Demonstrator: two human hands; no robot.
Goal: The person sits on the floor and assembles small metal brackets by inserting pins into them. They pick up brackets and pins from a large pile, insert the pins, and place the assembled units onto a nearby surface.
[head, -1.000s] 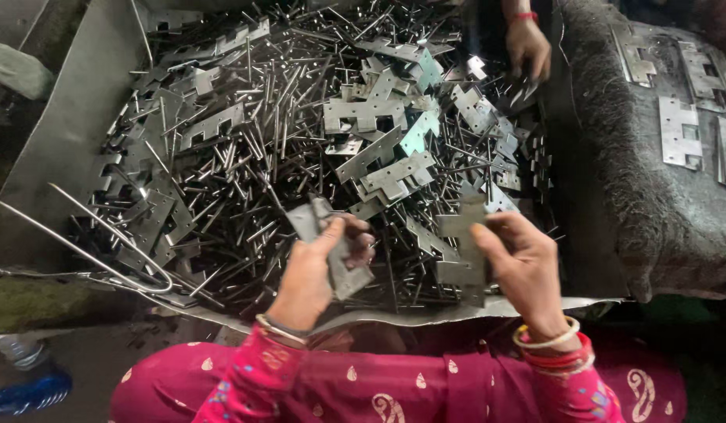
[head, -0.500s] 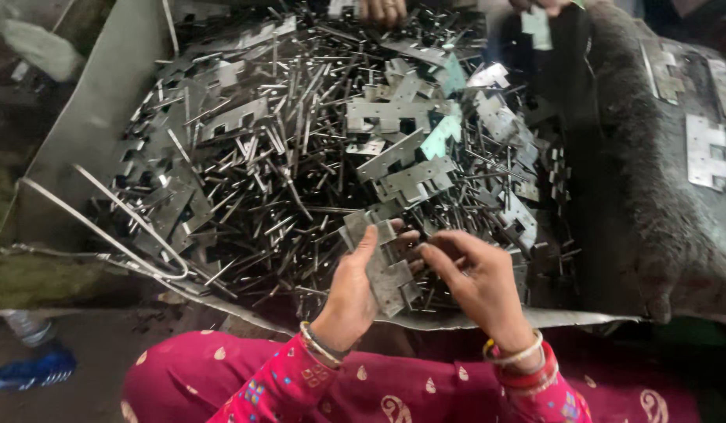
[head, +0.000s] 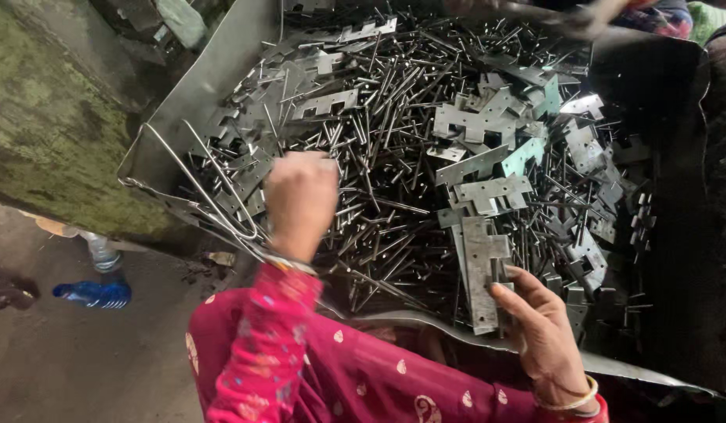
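Grey concrete floor (head: 88, 368) at lower left, with a blue plastic bottle (head: 96, 291) lying on it; mossy wall (head: 41, 133) behind.

Nearest: pink patterned sleeve (head: 300, 360) across the bottom of the view. Right hand (head: 544, 333) low at right, bangle at the wrist, thumb and fingers clamped on the lower end of a flat metal bracket (head: 482, 270) — grip closed on it, plate upright and slightly tilted, its upper part over the pile. Bracket notched along the edges, punched with small holes. Judged stiff, light enough for one hand, edges likely sharp; best taken by the flat faces near one end, as now, not by the notches.

Left hand (head: 300, 200) further in, raised over the left middle of the pile, blurred, back of hand to the camera. Fingers curled under — cannot tell whether anything is held.

Beyond: large sheet-metal tray (head: 198, 94) heaped with thin steel pins (head: 378, 117) and more loose brackets (head: 488, 188), all tangled; pins judged slippery and prone to snag. Bent wire rods (head: 194, 184) over the tray's left edge.

Farthest: another person's hand (head: 590, 19), blurred, at the top right edge.
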